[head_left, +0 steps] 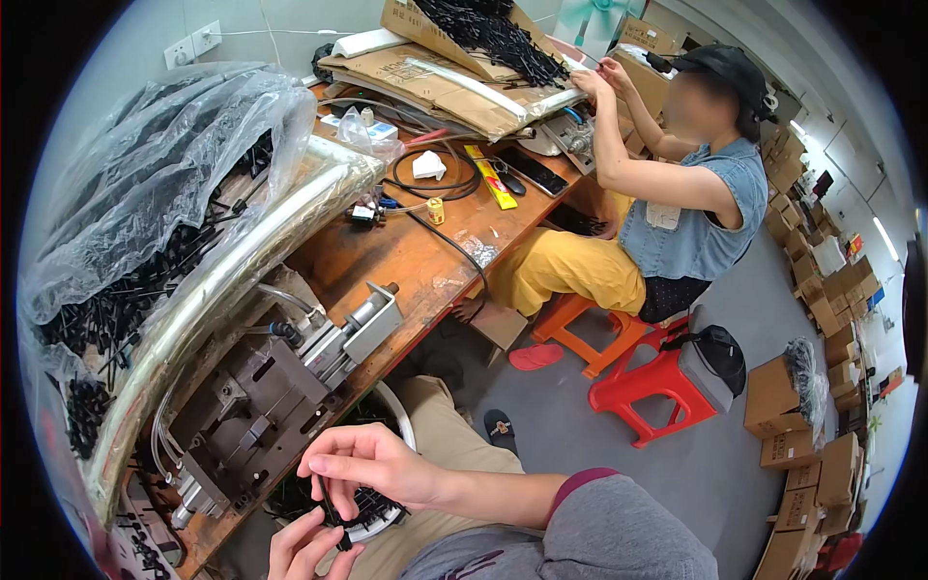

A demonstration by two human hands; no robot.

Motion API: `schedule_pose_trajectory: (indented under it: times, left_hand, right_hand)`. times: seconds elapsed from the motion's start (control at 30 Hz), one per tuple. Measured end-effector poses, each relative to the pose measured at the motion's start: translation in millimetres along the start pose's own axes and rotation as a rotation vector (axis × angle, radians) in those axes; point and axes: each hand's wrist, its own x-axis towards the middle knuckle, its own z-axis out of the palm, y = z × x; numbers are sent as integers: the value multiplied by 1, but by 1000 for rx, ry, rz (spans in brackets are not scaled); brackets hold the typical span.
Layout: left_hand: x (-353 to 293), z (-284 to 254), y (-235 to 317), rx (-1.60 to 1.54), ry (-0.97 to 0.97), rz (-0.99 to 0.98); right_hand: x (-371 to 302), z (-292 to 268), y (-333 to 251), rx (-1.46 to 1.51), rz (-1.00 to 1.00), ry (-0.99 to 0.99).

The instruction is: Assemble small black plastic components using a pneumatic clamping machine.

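Note:
My right hand (372, 466) reaches in from the right, its thumb and fingers pinched round the upper end of a thin black part (327, 498). Just below it, my left hand (307, 549) closes its fingertips on the part's lower end, where a small black block shows. What exactly the part is cannot be made out. Both hands are over my lap, beside a white-rimmed tub (401, 416) with black pieces in it. A dark metal fixture with cylinders (261, 411) is on the bench edge, close to my hands.
A plastic-covered heap of black parts (92, 319) lies on the left behind a wrapped curved rail (222, 261). Cables, a yellow packet (491, 177) and a phone (534, 170) lie on the wooden bench (387, 256). A co-worker (686, 193) sits across; red stools (657, 387) stand nearby.

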Motion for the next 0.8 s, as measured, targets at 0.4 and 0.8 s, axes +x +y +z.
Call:
schedule_pose_trajectory:
  times: [0.4,0.8]
  left_hand:
    - [-8,1,2,-10,3,38]
    - [-15,10,-23,162,143,-30]
  right_hand:
    - [-5,11,7,-52,16,13]
    - [-4,5,13,-158,94,45]
